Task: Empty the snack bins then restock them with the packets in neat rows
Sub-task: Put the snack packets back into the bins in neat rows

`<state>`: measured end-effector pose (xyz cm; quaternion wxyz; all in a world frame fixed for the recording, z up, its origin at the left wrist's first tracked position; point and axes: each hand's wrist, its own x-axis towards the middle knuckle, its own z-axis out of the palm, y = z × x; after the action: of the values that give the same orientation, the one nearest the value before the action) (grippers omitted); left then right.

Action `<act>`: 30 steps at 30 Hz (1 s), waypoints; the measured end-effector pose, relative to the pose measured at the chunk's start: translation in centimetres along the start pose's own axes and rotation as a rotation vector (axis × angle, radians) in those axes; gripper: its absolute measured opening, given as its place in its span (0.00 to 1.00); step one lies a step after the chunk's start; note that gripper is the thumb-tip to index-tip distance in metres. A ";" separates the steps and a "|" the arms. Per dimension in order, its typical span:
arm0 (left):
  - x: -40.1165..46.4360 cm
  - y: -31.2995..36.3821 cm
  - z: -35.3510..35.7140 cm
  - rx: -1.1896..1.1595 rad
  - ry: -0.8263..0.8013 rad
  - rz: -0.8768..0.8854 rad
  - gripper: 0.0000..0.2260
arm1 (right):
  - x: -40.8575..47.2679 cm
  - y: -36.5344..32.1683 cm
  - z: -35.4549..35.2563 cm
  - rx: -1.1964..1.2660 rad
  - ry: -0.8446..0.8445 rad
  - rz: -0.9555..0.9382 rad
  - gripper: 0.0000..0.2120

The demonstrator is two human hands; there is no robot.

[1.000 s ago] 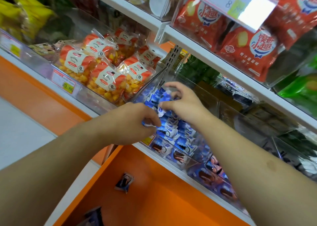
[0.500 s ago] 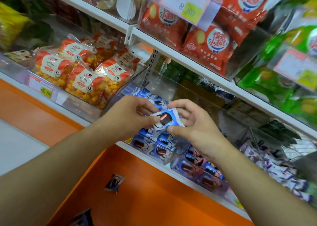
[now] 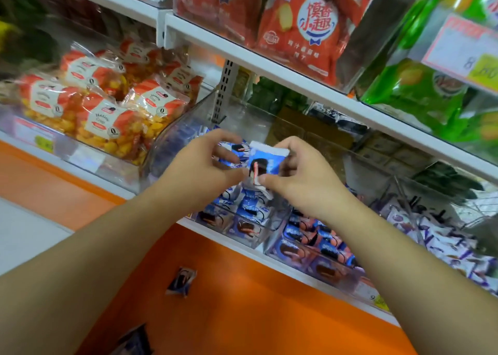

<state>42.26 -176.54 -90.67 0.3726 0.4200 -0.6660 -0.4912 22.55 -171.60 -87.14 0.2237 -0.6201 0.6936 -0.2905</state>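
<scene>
Blue packet (image 3: 262, 163) pinched at both side edges: left hand (image 3: 200, 171) and right hand (image 3: 299, 178) share the grip. Long axis upright, directly above clear bin (image 3: 172, 136), front half of shelf (image 3: 269, 257). Straight down seats it; right hand nearer.

Two bare forearms run up from the lower left and lower right of the frame to the middle. No sleeve, watch, ring or glove shows on either. The left hand (image 3: 200, 166) and right hand (image 3: 304, 176) have short, unpainted nails. Both arms look smooth. The elbows and everything above them lie outside the frame.
</scene>
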 end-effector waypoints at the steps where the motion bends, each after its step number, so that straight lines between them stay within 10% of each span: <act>1: 0.2 -0.3 -0.2 0.015 -0.005 0.027 0.25 | 0.2 -0.1 -0.1 -0.086 -0.064 -0.030 0.16; 17: 0.1 -2.8 1.0 0.493 -0.273 0.090 0.10 | 2.4 -0.9 0.2 -0.638 -0.642 -0.002 0.10; 26: 1.1 -2.2 -1.4 0.587 -0.130 0.134 0.08 | 3.5 -0.3 2.0 -0.929 -0.475 -0.121 0.03; 30: 1.0 -2.6 -2.2 0.565 -0.126 0.131 0.08 | 3.6 -0.9 3.4 -1.077 -0.483 -0.125 0.16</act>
<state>44.38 -178.59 -92.54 0.2297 0.4317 -0.8239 -0.2864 24.97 -175.60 -88.82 0.0117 -0.7346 0.6350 0.2389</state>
